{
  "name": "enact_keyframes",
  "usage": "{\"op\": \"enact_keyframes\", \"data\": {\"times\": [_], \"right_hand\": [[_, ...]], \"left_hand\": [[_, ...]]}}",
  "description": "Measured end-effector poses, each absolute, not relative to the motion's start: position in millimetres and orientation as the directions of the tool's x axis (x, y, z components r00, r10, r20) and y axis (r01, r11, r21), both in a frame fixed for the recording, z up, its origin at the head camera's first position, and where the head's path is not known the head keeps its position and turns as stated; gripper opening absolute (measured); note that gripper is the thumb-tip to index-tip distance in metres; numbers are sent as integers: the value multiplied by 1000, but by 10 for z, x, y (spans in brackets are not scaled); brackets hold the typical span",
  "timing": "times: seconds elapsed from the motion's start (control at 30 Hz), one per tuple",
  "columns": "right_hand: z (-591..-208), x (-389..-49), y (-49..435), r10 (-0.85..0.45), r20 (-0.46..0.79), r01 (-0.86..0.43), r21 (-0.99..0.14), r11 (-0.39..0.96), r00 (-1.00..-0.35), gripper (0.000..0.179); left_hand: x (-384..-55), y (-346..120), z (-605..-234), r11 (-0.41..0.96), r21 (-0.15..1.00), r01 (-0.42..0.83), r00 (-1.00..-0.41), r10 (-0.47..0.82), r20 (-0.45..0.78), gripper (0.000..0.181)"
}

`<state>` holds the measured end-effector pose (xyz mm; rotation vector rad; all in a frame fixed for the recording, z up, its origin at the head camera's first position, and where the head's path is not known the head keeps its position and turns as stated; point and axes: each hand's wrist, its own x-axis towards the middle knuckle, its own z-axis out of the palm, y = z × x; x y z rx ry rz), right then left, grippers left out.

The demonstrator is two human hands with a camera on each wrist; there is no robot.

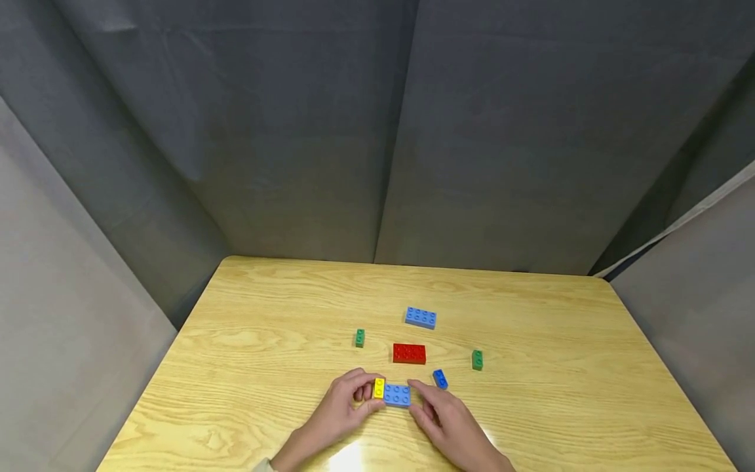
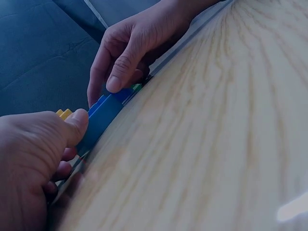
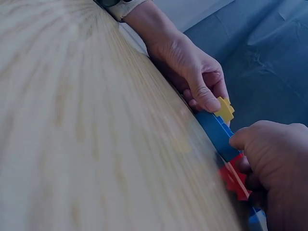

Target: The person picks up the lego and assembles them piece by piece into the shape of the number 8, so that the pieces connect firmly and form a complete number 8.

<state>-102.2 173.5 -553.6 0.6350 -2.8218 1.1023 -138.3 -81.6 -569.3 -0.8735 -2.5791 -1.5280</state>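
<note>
Yellow-topped blue brick (image 1: 397,396) between left hand (image 1: 345,401) and right hand (image 1: 446,418)

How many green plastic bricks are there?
2: one small, rectangular green brick left of the red rectangular plastic brick, another green brick right of it; others may be hidden.

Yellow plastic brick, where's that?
In the head view, the yellow brick sits on the light-blue rectangular brick, at its left end, by the left hand.
</note>
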Motion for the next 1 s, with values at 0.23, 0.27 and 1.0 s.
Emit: {"op": "enact_keyframes", "data": {"times": [0.23,0.27,1.0], "right_hand": [[-5495,-1055,1788,-324,193,-370,-633,680,-926,38],[-5490,-1055,1794,-319,188,-363,-629,687,-929,38],[-5446,-1117,1964,-191,142,-238,-572,785,-971,40]], "left_hand": [[-1410,-813,-5703,370,802,469,-846,450,288,43],[-1411,-813,-5704,370,802,468,-846,450,287,43],[-1412,-809,-5750,368,804,467,-848,444,289,44]]}}
